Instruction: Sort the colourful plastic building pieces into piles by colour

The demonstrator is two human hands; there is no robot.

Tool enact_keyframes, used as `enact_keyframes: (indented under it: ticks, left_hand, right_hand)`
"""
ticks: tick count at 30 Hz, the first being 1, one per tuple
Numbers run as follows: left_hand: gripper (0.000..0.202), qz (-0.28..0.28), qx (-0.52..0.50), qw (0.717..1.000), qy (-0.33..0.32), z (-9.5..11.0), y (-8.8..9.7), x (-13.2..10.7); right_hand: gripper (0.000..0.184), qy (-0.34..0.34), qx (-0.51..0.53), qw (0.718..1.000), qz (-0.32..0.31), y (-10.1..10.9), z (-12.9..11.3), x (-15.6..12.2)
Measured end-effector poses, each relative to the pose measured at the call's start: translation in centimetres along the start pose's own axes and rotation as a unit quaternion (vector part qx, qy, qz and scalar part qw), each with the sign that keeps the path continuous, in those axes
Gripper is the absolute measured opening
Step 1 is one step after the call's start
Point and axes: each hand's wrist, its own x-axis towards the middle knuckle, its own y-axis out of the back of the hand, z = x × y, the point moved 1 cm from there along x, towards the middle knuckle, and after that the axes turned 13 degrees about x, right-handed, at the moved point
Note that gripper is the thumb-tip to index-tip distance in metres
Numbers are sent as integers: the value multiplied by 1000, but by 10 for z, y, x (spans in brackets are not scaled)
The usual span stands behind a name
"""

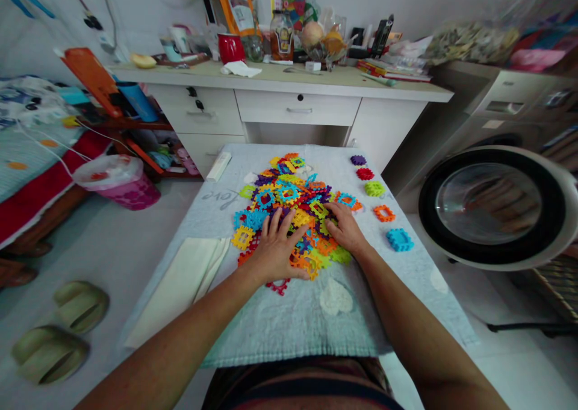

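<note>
A heap of colourful plastic interlocking square pieces (289, 188) lies in the middle of the cloth-covered table. My left hand (277, 250) rests on the near left part of the heap with its fingers spread, over yellow, orange and red pieces. On the heap's right edge lies my right hand (347, 229), thumb and forefinger apart, beside a lime green square piece (318, 210). Along the table's right side run separate small groups by colour: purple (358, 159), red (365, 173), lime green (374, 188), orange (383, 213) and blue (400, 239).
The tablecloth (289, 332) carries a folded white cloth (180, 283) at left and a white box-like object (219, 166) at the far left corner. Behind stands a cluttered desk (298, 85). A washing machine with its round door (497, 202) open is at right, a pink bin (120, 184) at left.
</note>
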Motion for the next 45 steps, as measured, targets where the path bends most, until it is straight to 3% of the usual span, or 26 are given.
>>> enact_keyframes:
  ticks: [15,20,26,29,31,35,37,41,45]
  left_hand:
    - [103,27,30,999,-21,-19,-2,25]
    - [86,49,51,998,-2,-33,-2,38]
    - [77,54,62,996,19,-48,-4,56]
    - [74,53,64,996,22,-47,-3,60]
    - [73,50,67,996,28,-44,0,60]
    - [72,40,61,997,40,-34,8,47]
    - [80,15,43,998,42,-29,12,32]
    - [99,-29,9,999,32,-21,13,-8]
    - [124,-67,12,997,32,-19,6,-42]
  right_hand:
    - [52,-1,91,996,9,9,15,-5]
    - [45,14,51,997,49,8,14,-2]
    - [44,-106,-112,972,177,14,15,0]
    - [49,-150,-131,965,170,13,19,-1]
    - [52,-137,-102,976,138,10,22,0]
    - [58,-73,-5,995,72,8,24,1]
    - [58,-54,31,996,66,11,25,2]
    - [50,-44,43,992,108,21,27,0]
    - [42,-79,-20,984,161,24,35,-2]
